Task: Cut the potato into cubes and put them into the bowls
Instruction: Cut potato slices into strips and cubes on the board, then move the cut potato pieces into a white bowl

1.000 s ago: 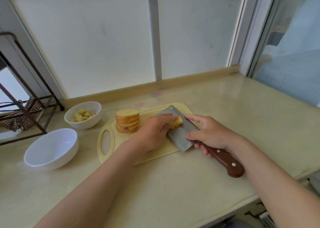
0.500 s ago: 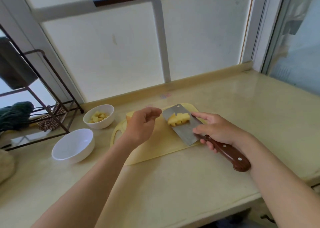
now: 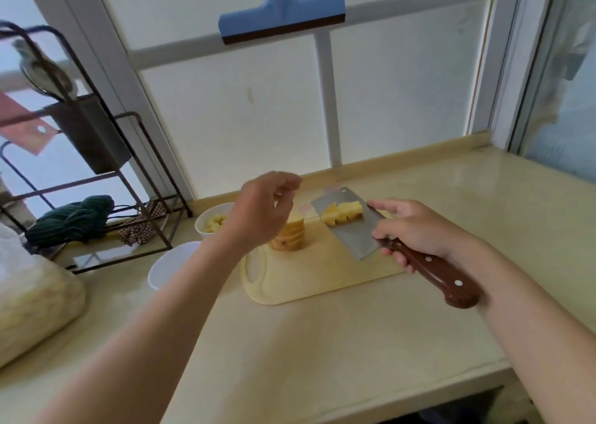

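My right hand (image 3: 412,227) grips a cleaver (image 3: 354,233) by its brown handle, blade held flat above the yellow cutting board (image 3: 322,278). Several potato cubes (image 3: 343,214) lie on the blade. My left hand (image 3: 264,207) hovers empty with loosely curled fingers, left of the blade and above a stack of potato slices (image 3: 290,236) on the board. A white bowl (image 3: 211,220) with potato cubes stands behind my left forearm. A second white bowl (image 3: 171,265), nearer me, is partly hidden by the arm.
A dark metal rack (image 3: 106,178) with cloths stands at the left on the beige counter (image 3: 322,343). A pale plastic bag (image 3: 32,304) lies at the far left. A blue squeegee (image 3: 280,17) hangs on the window.
My right hand has lifted the cleaver with the cubes on its blade. My left hand let go of the cubes and rose to the left. The view tilted up.
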Demonstrator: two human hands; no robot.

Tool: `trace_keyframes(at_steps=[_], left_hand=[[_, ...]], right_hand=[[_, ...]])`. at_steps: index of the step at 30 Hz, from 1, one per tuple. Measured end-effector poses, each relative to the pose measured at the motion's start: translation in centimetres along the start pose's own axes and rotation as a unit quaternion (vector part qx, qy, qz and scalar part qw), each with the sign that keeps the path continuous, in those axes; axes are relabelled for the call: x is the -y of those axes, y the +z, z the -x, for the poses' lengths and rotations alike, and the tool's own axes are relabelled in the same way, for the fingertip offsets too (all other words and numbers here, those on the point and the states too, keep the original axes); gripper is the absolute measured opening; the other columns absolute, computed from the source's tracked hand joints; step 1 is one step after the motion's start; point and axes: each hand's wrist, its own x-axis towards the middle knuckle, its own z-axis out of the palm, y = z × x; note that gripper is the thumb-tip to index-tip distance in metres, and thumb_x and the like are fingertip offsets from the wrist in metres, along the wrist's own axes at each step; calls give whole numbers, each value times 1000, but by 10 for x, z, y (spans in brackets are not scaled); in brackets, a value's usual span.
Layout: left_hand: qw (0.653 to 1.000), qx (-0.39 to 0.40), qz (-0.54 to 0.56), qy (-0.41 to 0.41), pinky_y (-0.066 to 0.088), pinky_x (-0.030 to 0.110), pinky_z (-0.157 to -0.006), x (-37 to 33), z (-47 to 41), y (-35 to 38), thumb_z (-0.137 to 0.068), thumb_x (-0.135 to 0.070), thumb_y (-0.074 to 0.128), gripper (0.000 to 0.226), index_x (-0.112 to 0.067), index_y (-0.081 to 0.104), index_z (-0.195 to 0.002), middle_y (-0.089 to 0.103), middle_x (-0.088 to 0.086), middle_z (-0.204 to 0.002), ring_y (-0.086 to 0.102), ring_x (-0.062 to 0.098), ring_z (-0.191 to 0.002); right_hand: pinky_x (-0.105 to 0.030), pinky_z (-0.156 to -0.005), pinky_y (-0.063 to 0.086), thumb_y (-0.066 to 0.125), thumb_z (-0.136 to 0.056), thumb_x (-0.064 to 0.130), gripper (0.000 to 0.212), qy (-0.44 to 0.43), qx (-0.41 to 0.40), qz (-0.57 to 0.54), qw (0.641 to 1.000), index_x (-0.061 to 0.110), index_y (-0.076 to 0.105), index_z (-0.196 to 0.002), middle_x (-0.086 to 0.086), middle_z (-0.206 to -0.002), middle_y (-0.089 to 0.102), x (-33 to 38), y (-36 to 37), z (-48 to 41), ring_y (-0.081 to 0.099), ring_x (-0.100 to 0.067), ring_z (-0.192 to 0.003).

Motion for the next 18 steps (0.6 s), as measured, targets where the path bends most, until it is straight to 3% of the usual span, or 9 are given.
trace_keyframes(at_steps=[5, 8, 10, 16, 18], left_hand=[[999, -33, -17, -33, 52, 23, -89, 17, -17, -54, -96, -11, 57, 23, -14, 67, -116, 70, -3, -104, 66, 11, -95], [996, -27, -58, -60, 48, 20, -85, 37, -19, -79, -96, -17, 57, 23, -16, 67, -117, 70, -5, -105, 64, 9, -93], [994, -11, -86, -69, 44, 17, -82, 50, -18, -90, -96, -20, 58, 24, -17, 67, -117, 68, -7, -104, 62, 7, -92], [985, 88, -141, -46, 48, 26, -88, 92, -18, -86, -93, -32, 64, 30, -21, 67, -120, 64, -3, -111, 59, 11, -100], [985, 107, -135, -32, 44, 22, -89, 106, -20, -80, -92, -34, 65, 29, -24, 68, -119, 62, -6, -114, 57, 9, -101]], right_hand=[[-23, -38, 40, 55, -95, 2, 59, -21, 49, -4, 999, 27, 49, -148, -11, -63, 58, 50, 45, -10, 48, -18, -40], [-22, -38, 39, 51, -95, 0, 34, -33, 83, -5, 996, 27, 63, -112, -9, -60, 56, 72, 87, -22, 46, -17, -40], [-22, -38, 38, 50, -95, 0, 30, -21, 91, -12, 996, 28, 59, -93, -11, -59, 56, 79, 114, -35, 45, -18, -41], [-23, -40, 40, 45, -95, 1, 26, 26, 95, -24, 995, 24, 58, -99, -13, -56, 57, 82, 164, -72, 46, -20, -41], [-23, -42, 40, 44, -95, 2, 25, 30, 94, -23, 995, 23, 58, -97, -13, -58, 57, 79, 170, -80, 46, -20, -42]])
